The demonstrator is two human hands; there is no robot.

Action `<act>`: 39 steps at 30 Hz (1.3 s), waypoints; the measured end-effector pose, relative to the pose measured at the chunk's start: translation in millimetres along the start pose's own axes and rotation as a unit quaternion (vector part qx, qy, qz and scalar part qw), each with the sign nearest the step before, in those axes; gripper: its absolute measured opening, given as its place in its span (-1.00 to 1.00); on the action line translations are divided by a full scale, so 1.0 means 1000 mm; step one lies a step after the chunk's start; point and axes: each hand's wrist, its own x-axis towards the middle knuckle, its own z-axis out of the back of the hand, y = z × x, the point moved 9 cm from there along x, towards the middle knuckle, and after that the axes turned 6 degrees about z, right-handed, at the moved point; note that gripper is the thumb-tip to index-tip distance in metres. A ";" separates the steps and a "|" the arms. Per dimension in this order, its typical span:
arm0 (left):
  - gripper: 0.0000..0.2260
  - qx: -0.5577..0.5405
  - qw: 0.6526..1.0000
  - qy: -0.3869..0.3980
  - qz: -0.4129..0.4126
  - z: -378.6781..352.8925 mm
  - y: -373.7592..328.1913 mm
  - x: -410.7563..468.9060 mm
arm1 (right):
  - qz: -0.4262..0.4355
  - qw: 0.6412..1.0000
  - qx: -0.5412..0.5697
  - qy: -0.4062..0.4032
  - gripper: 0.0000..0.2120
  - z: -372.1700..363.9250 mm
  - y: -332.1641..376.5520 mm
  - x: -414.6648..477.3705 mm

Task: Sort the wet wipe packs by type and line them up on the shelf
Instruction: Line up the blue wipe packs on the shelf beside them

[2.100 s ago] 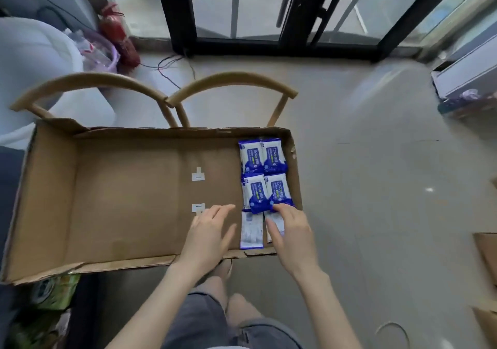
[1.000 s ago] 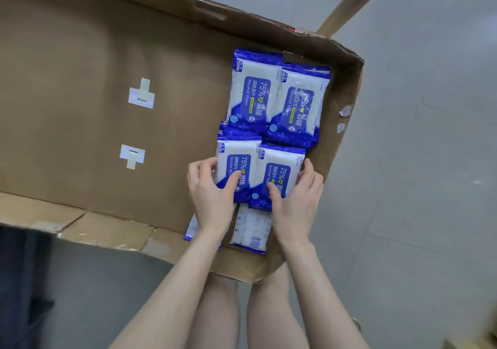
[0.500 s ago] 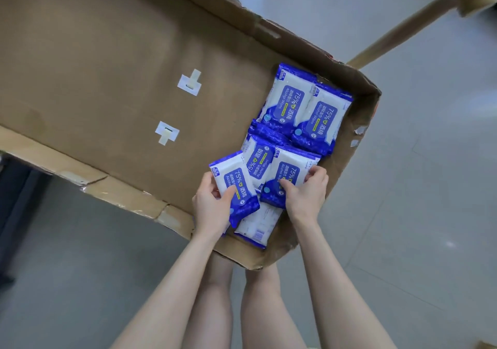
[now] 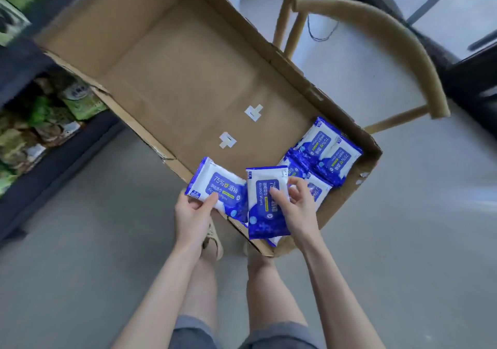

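- One pack [image 4: 217,187] runs 10 to 4 o'clock; the left hand [image 4: 192,214] pinches its 8 o'clock corner.
- Other pack [image 4: 265,203] runs 12 to 6; the right hand [image 4: 298,208] grips its 3 o'clock side.
- Both are over the box [image 4: 161,79] edge.

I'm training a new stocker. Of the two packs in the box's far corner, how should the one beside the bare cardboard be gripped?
Pinch that pack by its long edge facing the bare box floor, coming down from that open side. It lies flat; the neighbour pack and the box wall hem in its other sides.
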 end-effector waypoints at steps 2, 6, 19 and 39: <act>-0.77 -0.024 1.000 -0.004 -0.012 0.024 -0.023 -0.015 | 0.009 0.999 0.017 0.043 -0.87 -0.026 0.028 -0.017; -0.61 -0.090 0.994 -0.028 -0.049 0.113 -0.078 -0.048 | 0.044 0.991 0.017 0.127 -0.88 -0.108 0.098 -0.066; -0.92 -0.181 0.950 -0.125 -0.221 0.429 -0.210 -0.082 | 0.197 0.921 -0.030 0.336 -0.48 -0.413 0.238 -0.206; -0.95 -0.082 0.888 -0.251 -0.376 0.690 -0.481 -0.050 | 0.393 0.825 -0.021 0.406 -0.74 -0.731 0.501 -0.230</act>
